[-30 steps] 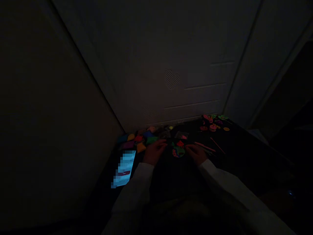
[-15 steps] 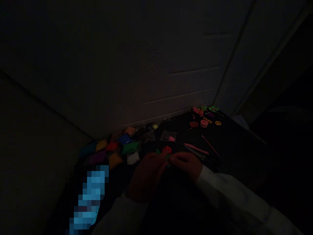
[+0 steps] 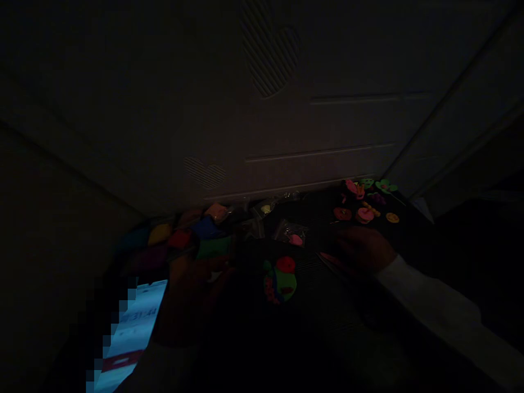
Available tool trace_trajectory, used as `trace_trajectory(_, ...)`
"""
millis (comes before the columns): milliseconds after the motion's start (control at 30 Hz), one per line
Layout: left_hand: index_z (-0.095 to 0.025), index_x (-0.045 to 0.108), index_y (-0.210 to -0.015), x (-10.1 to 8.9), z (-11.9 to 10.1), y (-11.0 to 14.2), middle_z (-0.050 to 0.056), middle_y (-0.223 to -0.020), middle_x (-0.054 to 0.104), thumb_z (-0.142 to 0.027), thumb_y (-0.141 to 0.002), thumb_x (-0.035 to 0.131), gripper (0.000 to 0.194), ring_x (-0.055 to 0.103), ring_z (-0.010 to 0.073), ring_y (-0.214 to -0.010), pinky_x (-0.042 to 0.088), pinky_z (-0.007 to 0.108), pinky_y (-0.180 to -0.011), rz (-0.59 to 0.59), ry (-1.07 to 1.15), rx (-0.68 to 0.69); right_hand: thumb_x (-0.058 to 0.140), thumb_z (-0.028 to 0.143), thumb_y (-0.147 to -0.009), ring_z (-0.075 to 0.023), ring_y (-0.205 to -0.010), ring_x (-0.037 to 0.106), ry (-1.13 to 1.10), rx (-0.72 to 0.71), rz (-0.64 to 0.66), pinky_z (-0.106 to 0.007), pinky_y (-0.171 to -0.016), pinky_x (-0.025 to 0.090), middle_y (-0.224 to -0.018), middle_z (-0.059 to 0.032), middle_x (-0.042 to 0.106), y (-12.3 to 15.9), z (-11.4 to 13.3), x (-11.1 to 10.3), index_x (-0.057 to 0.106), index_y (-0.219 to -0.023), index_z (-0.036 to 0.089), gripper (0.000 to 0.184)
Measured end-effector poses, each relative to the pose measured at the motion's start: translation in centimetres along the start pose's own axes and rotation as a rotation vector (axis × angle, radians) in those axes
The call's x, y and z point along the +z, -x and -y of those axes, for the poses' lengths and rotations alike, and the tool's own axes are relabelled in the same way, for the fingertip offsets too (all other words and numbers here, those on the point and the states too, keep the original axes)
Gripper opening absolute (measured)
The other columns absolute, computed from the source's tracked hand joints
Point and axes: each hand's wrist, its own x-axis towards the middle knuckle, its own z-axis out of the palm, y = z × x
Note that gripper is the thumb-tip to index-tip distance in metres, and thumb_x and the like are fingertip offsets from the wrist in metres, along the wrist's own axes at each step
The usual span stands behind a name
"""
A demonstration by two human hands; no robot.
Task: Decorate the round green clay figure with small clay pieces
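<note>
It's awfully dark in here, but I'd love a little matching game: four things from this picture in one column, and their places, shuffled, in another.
Things:
1. Phone
2. Decorated green piece
3. Pink lump
4. Yellow disc

Places:
A. In a clear bag
B. Beyond the right hand, on the right side of the picture
C. At the lower left of the picture, its screen glowing
D. In the gap between the left hand and the right hand

Right pairs: 1-C, 2-D, 3-A, 4-B
</note>
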Motion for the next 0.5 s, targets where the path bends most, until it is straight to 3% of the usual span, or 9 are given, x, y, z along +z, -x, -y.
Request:
trace_trajectory(167,-0.022,0.056,-0.088,1.1,0.8,0.4,0.002,-0.083,0.063,-0.042,-0.072,0.047,0.027,0.059,0.015,-0.071,0.047,0.023,-0.062,0.023,0.028,0.021,0.04,0.029,-0.08,-0.0267,-0.088,0.05,0.145,0.038,-0.046,-0.046,-0.076,0.03,-0.108,-0.0055,0.054,-3.7,-1.7,0.6,0.059,-0.093,0.024,0.024)
trace_trajectory(300,-0.023,0.058,-0.086,0.8,0.6,0.5,0.001,-0.084,0.063,-0.039,-0.073,0.048,0.023,0.059,0.0147,-0.073,0.047,0.022,-0.065,0.094,0.048,-0.031,0.043,0.028,-0.079,-0.0264,-0.089,0.049,0.161,0.045,-0.073,-0.044,-0.076,0.03,-0.107,-0.0048,0.055,-4.4,-2.0,1.5,0.059,-0.092,0.022,0.021)
trace_trajectory(500,-0.023,0.062,-0.072,0.1,-0.1,0.2,-0.001,-0.073,0.065,-0.042,-0.067,0.053,0.022,0.059,0.014,-0.067,0.047,0.021,-0.062,0.223,0.223,-0.277,0.04,0.027,-0.079,-0.0179,-0.083,0.054,0.047,0.049,-0.104,-0.03,-0.07,0.04,-0.1,-0.006,0.057,-4.3,-1.7,1.7,0.057,-0.087,0.017,0.021)
